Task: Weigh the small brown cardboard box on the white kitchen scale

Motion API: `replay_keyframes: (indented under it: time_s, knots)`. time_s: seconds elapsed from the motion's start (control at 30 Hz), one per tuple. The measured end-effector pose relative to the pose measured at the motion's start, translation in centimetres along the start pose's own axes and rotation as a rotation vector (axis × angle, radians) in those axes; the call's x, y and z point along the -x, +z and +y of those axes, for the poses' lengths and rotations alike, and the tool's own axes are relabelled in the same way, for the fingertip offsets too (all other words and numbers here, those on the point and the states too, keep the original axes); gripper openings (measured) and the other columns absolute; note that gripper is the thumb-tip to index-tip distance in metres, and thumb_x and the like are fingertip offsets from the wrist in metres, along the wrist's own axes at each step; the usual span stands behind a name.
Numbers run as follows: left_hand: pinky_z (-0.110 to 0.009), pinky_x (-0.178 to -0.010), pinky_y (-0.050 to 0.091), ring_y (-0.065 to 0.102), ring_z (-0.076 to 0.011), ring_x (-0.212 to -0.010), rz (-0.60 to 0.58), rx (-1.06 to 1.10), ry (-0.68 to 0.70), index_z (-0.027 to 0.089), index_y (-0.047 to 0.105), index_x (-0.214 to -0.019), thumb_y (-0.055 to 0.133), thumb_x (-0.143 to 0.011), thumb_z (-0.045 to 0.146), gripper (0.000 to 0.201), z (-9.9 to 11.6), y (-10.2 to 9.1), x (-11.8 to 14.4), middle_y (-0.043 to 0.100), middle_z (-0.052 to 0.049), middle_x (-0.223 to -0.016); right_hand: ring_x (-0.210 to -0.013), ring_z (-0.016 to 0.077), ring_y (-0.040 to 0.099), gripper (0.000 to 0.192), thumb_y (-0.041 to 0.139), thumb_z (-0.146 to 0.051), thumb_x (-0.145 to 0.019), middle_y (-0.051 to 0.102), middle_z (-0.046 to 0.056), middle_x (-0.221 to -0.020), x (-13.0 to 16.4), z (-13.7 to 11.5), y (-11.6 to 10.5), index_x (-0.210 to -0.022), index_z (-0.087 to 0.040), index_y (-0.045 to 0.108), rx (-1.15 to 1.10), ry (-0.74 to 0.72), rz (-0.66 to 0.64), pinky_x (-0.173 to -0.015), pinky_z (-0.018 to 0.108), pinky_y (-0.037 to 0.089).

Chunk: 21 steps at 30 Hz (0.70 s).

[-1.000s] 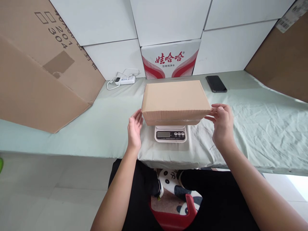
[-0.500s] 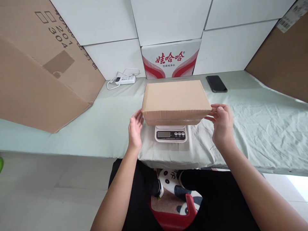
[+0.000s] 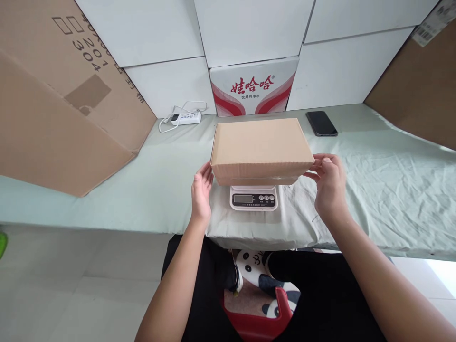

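1. A closed brown cardboard box (image 3: 261,142) sits in front of a seated person, over a small white digital scale (image 3: 253,202) on a table covered in pale green cloth (image 3: 171,180). The box hides most of the scale; from where I stand, I cannot tell whether its full weight rests there.
2. The person's bare hands are well apart, one at each end of the box. The left hand (image 3: 202,194) is open, its fingers reaching along the box's left end near the front corner.
3. The right hand (image 3: 330,185) has its fingertips at the right front corner, thumb raised; whether it grips the box, I cannot tell.
4. The scale's display and three round buttons face the person.
5. Behind the box, to the right, lies a dark phone (image 3: 321,124); to the left, a white device (image 3: 187,118) with a looped cable.
6. A red-and-white printed carton (image 3: 254,88) stands at the back, with a large brown cardboard sheet (image 3: 67,104) on the left.
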<state>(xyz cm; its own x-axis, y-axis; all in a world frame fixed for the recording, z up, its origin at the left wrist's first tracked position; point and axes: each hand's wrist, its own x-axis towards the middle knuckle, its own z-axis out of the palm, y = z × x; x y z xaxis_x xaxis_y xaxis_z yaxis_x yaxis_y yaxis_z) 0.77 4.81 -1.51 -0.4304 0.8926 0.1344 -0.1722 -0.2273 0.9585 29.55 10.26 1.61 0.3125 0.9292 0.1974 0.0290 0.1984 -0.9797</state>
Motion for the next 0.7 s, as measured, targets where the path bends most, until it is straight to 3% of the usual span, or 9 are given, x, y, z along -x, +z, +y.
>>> replay_keyframes:
  time_s: [0.7]
  knots:
    - [-0.053, -0.134, 0.044, 0.054, -0.0372, -0.162, -0.018, 0.001, -0.013, 0.026, 0.072, -0.147, 0.055, -0.091, 0.094, 0.089, 0.11, 0.35, 0.32, 0.065, -0.017, -0.166, -0.104, 0.0216, 0.071, 0.020, 0.056, -0.046, -0.101, 0.072, 0.005, -0.113, 0.43, -0.17, 0.35, -0.104, -0.029, 0.066, -0.012, 0.010, -0.040, -0.084, 0.040, 0.059]
